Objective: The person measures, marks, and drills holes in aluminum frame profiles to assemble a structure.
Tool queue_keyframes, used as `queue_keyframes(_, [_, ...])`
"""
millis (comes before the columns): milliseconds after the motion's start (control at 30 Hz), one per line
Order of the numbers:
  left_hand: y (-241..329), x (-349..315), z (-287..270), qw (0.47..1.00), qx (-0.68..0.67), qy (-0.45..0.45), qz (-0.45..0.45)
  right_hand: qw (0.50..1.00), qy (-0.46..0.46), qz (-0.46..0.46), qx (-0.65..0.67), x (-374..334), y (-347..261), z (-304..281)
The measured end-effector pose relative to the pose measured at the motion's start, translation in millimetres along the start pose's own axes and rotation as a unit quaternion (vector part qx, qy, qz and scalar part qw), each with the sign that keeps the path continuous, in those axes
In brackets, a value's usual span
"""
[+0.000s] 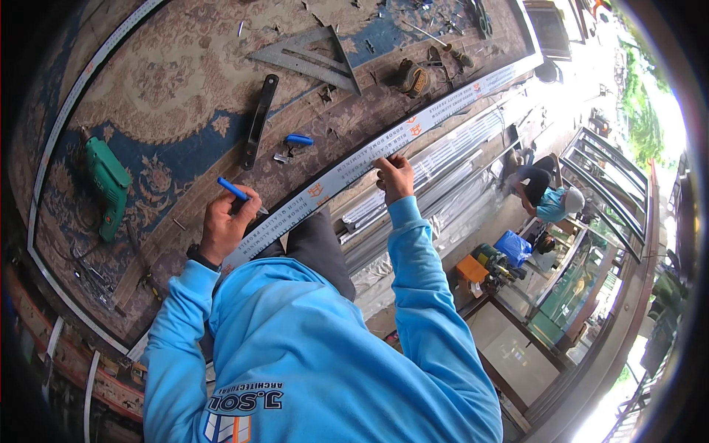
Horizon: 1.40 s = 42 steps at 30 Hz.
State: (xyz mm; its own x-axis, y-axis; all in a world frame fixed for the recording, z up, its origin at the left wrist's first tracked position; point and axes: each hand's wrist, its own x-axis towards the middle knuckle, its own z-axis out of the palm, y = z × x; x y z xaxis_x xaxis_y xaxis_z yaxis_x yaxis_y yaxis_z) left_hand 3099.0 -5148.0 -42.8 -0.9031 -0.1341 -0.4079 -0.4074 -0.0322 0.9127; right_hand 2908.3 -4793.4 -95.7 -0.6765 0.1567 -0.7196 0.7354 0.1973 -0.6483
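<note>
A blue marker (233, 189) is pinched in my left hand (227, 227), with its tip at the inner edge of the frame side nearest me. This side is a long dark aluminium profile (360, 157) covered in printed white protective film. Farther along it, my right hand (395, 177) is closed at the outer edge, its fingertips together; what they hold, if anything, is too small to name. A blue cap (299, 139) lies on the patterned carpet inside the frame, beside a small metal piece (281, 158). A black spirit level (260, 122) lies beyond them.
On the carpet (185, 81) are a green power drill (108, 188), a metal set square (310, 59), a tape measure (412, 78), a screwdriver (428, 35) and scattered screws. Wrapped profiles (443, 173) lie to my right. Farther right, another person (550, 196) crouches near a window frame (605, 192).
</note>
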Motion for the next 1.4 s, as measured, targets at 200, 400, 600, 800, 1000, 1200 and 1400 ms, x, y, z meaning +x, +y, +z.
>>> queue_keyframes(200, [2, 0, 0, 1.0, -0.005, 0.005, -0.001, 0.997, 0.01, 0.018, 0.07, 3, -3, -3])
queue_keyframes(400, [2, 4, 2, 1.0, -0.008, -0.011, -0.014, 0.997, 0.01, 0.016, 0.072, -2, 2, 3])
queue_keyframes(600, [3, 8, 10, 1.0, -0.006, -0.006, 0.008, 0.997, 0.016, 0.027, 0.071, -17, 12, 17])
queue_keyframes(800, [3, 7, 5, 1.0, -0.011, -0.013, 0.0, 0.991, -0.007, 0.043, 0.128, -20, 16, 15])
queue_keyframes(1000, [2, 4, 1, 1.0, -0.007, -0.011, -0.002, 0.994, 0.018, 0.042, 0.102, -4, 3, 2])
queue_keyframes(1200, [2, 5, 1, 1.0, 0.001, -0.011, -0.003, 0.996, 0.013, 0.041, 0.077, 0, 0, 1])
queue_keyframes(1400, [3, 7, 6, 1.0, -0.003, -0.008, -0.001, 0.996, -0.001, 0.037, 0.075, -4, 4, 4])
